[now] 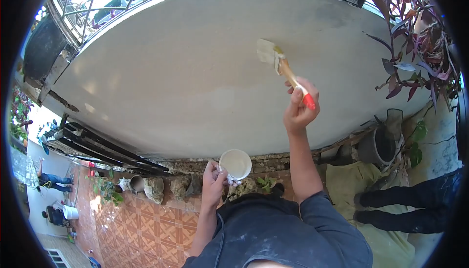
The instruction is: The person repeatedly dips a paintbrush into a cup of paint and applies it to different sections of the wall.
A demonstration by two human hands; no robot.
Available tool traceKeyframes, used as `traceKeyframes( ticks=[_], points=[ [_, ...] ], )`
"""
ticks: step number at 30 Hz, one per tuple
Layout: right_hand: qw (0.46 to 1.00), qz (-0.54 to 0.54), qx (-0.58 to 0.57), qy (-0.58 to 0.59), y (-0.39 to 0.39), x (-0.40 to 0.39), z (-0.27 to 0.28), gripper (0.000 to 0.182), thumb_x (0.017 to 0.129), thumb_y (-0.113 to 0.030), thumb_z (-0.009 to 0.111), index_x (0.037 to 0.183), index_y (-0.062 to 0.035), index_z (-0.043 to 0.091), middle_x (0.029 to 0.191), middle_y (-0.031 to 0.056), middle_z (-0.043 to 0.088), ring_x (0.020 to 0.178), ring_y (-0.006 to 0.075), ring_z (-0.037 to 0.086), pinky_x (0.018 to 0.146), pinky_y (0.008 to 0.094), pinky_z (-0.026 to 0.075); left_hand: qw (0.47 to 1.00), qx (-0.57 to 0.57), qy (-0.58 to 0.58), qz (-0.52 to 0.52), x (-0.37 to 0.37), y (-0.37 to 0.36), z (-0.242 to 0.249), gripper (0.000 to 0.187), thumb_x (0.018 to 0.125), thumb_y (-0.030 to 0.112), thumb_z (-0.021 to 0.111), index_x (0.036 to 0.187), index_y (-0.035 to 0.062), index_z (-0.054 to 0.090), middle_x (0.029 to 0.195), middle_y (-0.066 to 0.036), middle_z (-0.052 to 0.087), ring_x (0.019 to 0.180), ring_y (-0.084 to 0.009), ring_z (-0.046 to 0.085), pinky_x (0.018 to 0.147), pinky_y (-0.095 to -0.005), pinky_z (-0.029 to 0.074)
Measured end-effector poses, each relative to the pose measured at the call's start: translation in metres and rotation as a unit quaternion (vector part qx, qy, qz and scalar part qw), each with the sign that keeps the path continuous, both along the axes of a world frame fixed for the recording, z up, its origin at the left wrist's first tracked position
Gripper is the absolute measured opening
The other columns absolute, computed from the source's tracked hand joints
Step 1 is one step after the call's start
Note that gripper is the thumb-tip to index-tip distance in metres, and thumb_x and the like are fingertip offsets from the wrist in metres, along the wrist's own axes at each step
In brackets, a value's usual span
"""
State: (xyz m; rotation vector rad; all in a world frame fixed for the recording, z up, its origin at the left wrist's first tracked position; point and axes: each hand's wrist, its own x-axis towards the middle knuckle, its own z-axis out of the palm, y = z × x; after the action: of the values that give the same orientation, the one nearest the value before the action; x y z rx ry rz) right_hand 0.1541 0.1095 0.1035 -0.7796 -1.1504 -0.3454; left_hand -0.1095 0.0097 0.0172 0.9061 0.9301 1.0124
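My right hand [301, 105] is closed around the wooden, red-ended handle of a paintbrush [289, 74]. Its wide bristles, coated in pale paint, lie against the upper part of a light grey wall [195, 72]. Lower down, my left hand [213, 182] grips the side of a small white tub [235, 164] with pale paint inside. White smears show on the left fingers. The tub is held upright in front of my body, close to the foot of the wall.
A black slatted bench [102, 145] stands along the wall at left. Rocks [155, 190] and plants line its base above patterned tiles [146, 224]. At right are a dark bucket [377, 145], purple trailing leaves [415, 48] and a person's legs [400, 204] on a cloth [349, 185]. Another person [56, 180] stands far left.
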Motion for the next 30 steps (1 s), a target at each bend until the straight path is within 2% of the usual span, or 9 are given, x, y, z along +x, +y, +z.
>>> traceKeyframes(
  ticks=[3, 7, 12, 16, 20, 24, 26, 27, 30],
  points=[
    [0.998, 0.031, -0.004, 0.061, -0.004, -0.004, 0.009, 0.018, 0.096, -0.012, 0.055, 0.107, 0.0019, 0.059, 0.087, 0.0136, 0.066, 0.071, 0.0191, 0.065, 0.06, 0.0273, 0.049, 1.0, 0.016, -0.009, -0.01, 0.003, 0.003, 0.007, 0.013, 0.097, 0.004, 0.049, 0.1, 0.0032, 0.036, 0.08, -0.012, 0.06, 0.065, -0.0196, 0.065, 0.058, -0.0289, 0.056],
    [0.997, 0.05, -0.059, -0.003, -0.008, -0.008, 0.003, 0.016, 0.095, -0.01, 0.056, 0.106, 0.0024, 0.058, 0.088, 0.0136, 0.066, 0.07, 0.0198, 0.065, 0.061, 0.0285, 0.051, 0.999, 0.024, -0.032, -0.032, 0.002, 0.004, 0.005, 0.013, 0.097, 0.003, 0.048, 0.1, 0.0029, 0.035, 0.08, -0.014, 0.06, 0.066, -0.0211, 0.066, 0.059, -0.0298, 0.056],
    [1.0, 0.021, -0.012, 0.009, -0.006, -0.009, 0.008, 0.012, 0.091, -0.005, 0.059, 0.101, 0.0013, 0.059, 0.088, 0.0137, 0.066, 0.071, 0.0245, 0.065, 0.063, 0.0322, 0.052, 0.999, 0.018, -0.027, -0.027, -0.001, 0.0, 0.007, 0.013, 0.096, 0.002, 0.048, 0.099, 0.0032, 0.035, 0.081, -0.014, 0.06, 0.067, -0.0224, 0.067, 0.059, -0.03, 0.057],
    [0.995, -0.048, -0.063, -0.061, -0.002, 0.004, 0.01, 0.013, 0.09, -0.004, 0.059, 0.102, 0.0016, 0.059, 0.089, 0.0148, 0.066, 0.074, 0.0263, 0.065, 0.066, 0.0336, 0.053, 0.999, 0.026, -0.019, -0.026, -0.003, 0.0, 0.003, 0.014, 0.097, 0.003, 0.048, 0.097, 0.0035, 0.035, 0.08, -0.013, 0.06, 0.067, -0.0229, 0.067, 0.059, -0.0299, 0.057],
    [0.999, 0.031, -0.009, -0.015, -0.006, -0.009, 0.012, 0.013, 0.089, -0.005, 0.062, 0.101, -0.0001, 0.061, 0.089, 0.0138, 0.066, 0.073, 0.026, 0.065, 0.066, 0.0338, 0.052, 0.999, 0.025, -0.018, -0.022, -0.003, -0.001, 0.007, 0.014, 0.097, 0.003, 0.048, 0.097, 0.0038, 0.034, 0.08, -0.013, 0.06, 0.067, -0.0229, 0.067, 0.058, -0.0296, 0.056],
    [0.993, -0.046, -0.084, -0.066, 0.001, 0.001, 0.01, 0.012, 0.092, -0.006, 0.058, 0.102, -0.0002, 0.06, 0.088, 0.0127, 0.067, 0.076, 0.0245, 0.067, 0.065, 0.0317, 0.053, 0.999, 0.023, -0.026, -0.033, -0.006, -0.007, 0.005, 0.015, 0.097, 0.003, 0.048, 0.097, 0.0043, 0.034, 0.08, -0.014, 0.06, 0.066, -0.0236, 0.068, 0.058, -0.0295, 0.056],
    [0.999, 0.01, -0.021, 0.04, -0.002, -0.005, 0.013, 0.013, 0.095, -0.009, 0.056, 0.103, -0.0003, 0.061, 0.088, 0.0107, 0.067, 0.072, 0.0188, 0.065, 0.06, 0.03, 0.051, 0.999, 0.032, -0.028, -0.027, -0.003, -0.002, 0.006, 0.015, 0.097, 0.003, 0.049, 0.097, 0.0045, 0.034, 0.08, -0.014, 0.06, 0.066, -0.0239, 0.068, 0.057, -0.0294, 0.056],
    [0.996, 0.057, -0.047, 0.044, -0.004, -0.005, 0.011, 0.017, 0.097, -0.013, 0.054, 0.104, 0.0011, 0.06, 0.088, 0.0093, 0.066, 0.068, 0.0137, 0.061, 0.055, 0.0271, 0.047, 0.999, 0.026, -0.03, -0.017, -0.003, -0.004, 0.004, 0.015, 0.097, 0.002, 0.048, 0.097, 0.0046, 0.034, 0.08, -0.014, 0.06, 0.066, -0.0239, 0.068, 0.057, -0.0297, 0.056],
    [0.972, 0.172, -0.1, 0.127, 0.016, 0.012, 0.011, 0.021, 0.098, -0.017, 0.054, 0.106, 0.0018, 0.059, 0.089, 0.0094, 0.066, 0.066, 0.0122, 0.059, 0.054, 0.0245, 0.044, 0.999, 0.014, -0.034, -0.01, -0.005, -0.01, 0.003, 0.015, 0.096, 0.002, 0.048, 0.098, 0.0047, 0.034, 0.08, -0.014, 0.06, 0.066, -0.0237, 0.068, 0.057, -0.0303, 0.056]
  ],
)
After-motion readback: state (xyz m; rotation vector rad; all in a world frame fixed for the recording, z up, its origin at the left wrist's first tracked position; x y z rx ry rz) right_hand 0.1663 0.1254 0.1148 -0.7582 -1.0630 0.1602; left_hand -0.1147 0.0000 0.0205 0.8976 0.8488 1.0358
